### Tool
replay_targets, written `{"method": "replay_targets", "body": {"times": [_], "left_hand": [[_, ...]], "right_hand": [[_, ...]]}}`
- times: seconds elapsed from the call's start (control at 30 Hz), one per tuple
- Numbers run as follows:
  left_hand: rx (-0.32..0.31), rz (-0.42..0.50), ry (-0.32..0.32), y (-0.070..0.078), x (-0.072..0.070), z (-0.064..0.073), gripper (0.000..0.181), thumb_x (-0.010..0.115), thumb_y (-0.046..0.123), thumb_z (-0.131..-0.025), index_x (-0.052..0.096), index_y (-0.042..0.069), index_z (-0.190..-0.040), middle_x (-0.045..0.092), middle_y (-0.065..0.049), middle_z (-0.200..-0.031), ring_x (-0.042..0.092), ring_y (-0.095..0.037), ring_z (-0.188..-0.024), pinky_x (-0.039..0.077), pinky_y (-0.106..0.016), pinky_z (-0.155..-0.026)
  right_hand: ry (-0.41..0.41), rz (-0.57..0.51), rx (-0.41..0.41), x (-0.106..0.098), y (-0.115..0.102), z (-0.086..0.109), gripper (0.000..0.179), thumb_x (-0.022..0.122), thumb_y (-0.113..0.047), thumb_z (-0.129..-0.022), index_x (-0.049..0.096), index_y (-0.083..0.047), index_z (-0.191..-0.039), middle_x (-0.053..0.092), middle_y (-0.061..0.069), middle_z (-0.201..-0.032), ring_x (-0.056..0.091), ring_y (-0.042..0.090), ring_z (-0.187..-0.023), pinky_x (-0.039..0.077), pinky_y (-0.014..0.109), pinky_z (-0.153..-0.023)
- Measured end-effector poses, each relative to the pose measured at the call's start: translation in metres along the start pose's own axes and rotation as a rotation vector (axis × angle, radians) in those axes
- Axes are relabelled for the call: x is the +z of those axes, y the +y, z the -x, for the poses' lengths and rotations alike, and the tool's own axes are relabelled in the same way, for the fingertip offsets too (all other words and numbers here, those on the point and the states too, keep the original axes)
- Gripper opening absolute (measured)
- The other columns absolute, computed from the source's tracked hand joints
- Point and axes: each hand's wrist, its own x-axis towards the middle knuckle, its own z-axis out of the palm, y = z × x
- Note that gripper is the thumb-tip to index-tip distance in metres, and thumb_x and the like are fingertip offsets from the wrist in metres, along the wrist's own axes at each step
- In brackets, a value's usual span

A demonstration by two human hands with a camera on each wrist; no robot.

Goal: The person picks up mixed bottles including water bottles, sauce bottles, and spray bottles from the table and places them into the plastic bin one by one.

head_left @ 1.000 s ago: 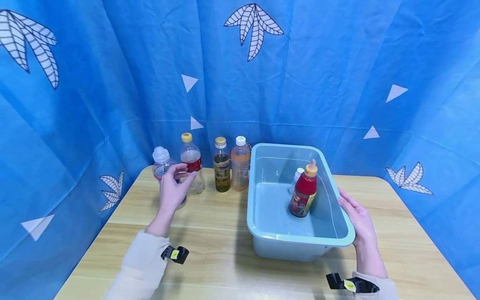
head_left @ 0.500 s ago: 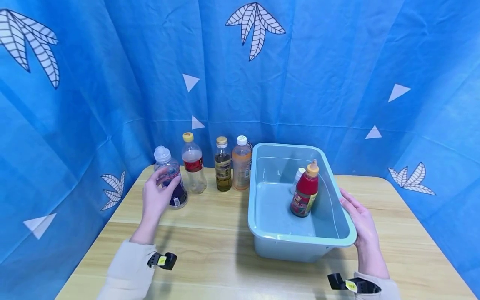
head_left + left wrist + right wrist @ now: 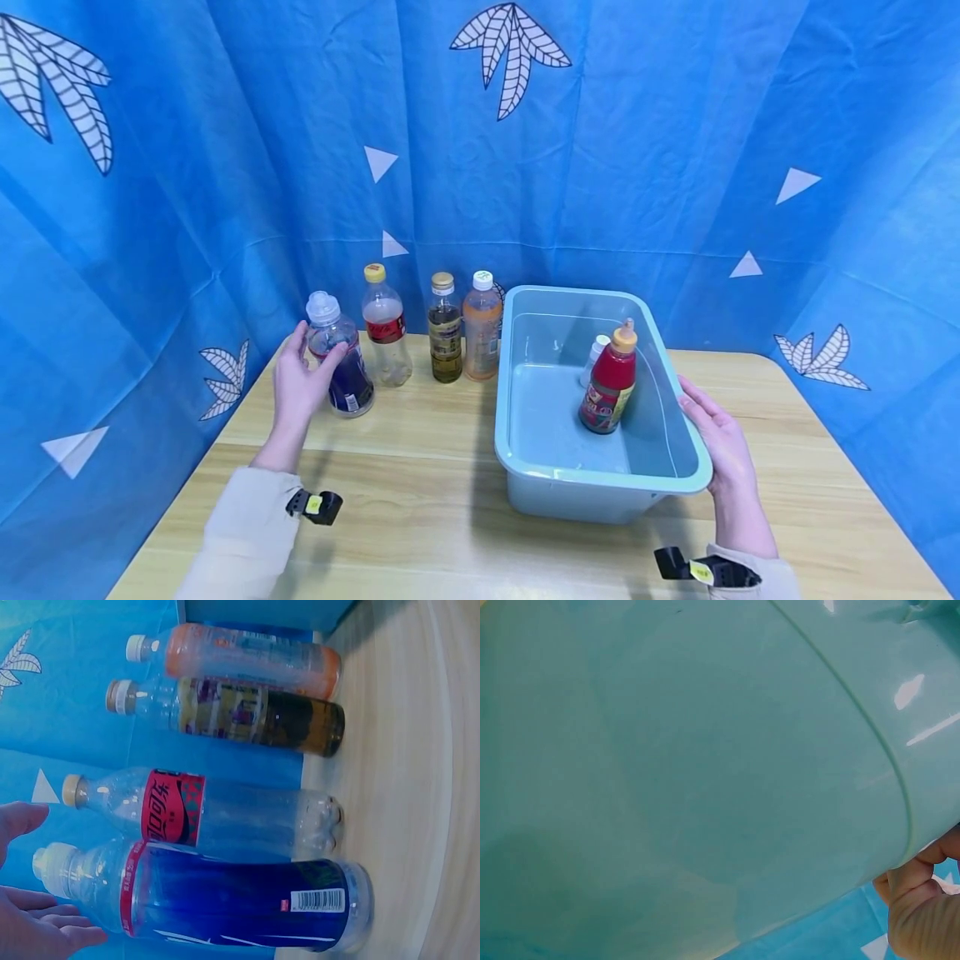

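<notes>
My left hand (image 3: 296, 383) is at the blue-labelled plastic bottle (image 3: 349, 383), its thumb and fingers spread on either side of the bottle's upper part. In the left wrist view the bottle's clear cap (image 3: 56, 870) sits between the thumb (image 3: 22, 819) and the fingers, with a gap showing on the thumb side. My right hand (image 3: 720, 437) holds the right rim of a light blue plastic tub (image 3: 607, 482); in the right wrist view its fingers curl at the edge. Inside the tub stand a red sauce bottle (image 3: 609, 387) with an orange nozzle and a small white-capped bottle (image 3: 596, 357).
Right of the blue-labelled bottle stand a yellow-capped cola bottle (image 3: 387, 333), a bottle of dark amber liquid (image 3: 445, 337) and an orange-labelled bottle (image 3: 482, 333) close by the tub. A blue curtain (image 3: 637, 150) hangs behind the wooden table (image 3: 405, 517).
My left hand has moved left, from in front of the gap between the cola and blue-labelled bottles to the blue-labelled bottle's upper part. The right hand and tub have stayed put.
</notes>
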Motion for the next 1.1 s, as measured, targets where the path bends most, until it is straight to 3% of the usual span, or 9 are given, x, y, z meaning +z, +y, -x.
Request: {"method": "replay_targets", "body": {"times": [0.47, 0.83, 1.1], "left_hand": [[-0.016, -0.035, 0.017, -0.009, 0.001, -0.023, 0.073, 0.061, 0.030, -0.083, 0.023, 0.005, -0.139, 0.023, -0.015, -0.142, 0.024, -0.029, -0.128, 0.021, -0.039, -0.104], [-0.020, -0.003, 0.059, -0.013, 0.004, -0.039, 0.072, 0.063, 0.034, -0.081, 0.027, 0.010, -0.139, 0.025, -0.007, -0.142, 0.026, -0.023, -0.127, 0.022, -0.034, -0.104], [-0.025, 0.032, 0.075, -0.012, 0.009, -0.044, 0.070, 0.063, 0.034, -0.081, 0.030, 0.011, -0.138, 0.032, -0.009, -0.139, 0.031, -0.022, -0.125, 0.025, -0.035, -0.102]], "right_hand": [[-0.006, -0.014, -0.005, 0.000, 0.000, 0.000, 0.060, 0.055, -0.034, -0.087, 0.031, -0.016, -0.138, 0.060, -0.021, -0.095, 0.059, 0.003, -0.086, 0.049, 0.022, -0.069], [-0.007, -0.012, 0.003, -0.002, 0.001, -0.001, 0.059, 0.055, -0.034, -0.086, 0.031, -0.016, -0.138, 0.060, -0.021, -0.095, 0.059, 0.003, -0.086, 0.049, 0.022, -0.069], [0.000, -0.006, 0.003, -0.002, 0.002, -0.003, 0.059, 0.056, -0.034, -0.086, 0.032, -0.016, -0.138, 0.061, -0.020, -0.093, 0.060, 0.004, -0.084, 0.050, 0.022, -0.067]]}}
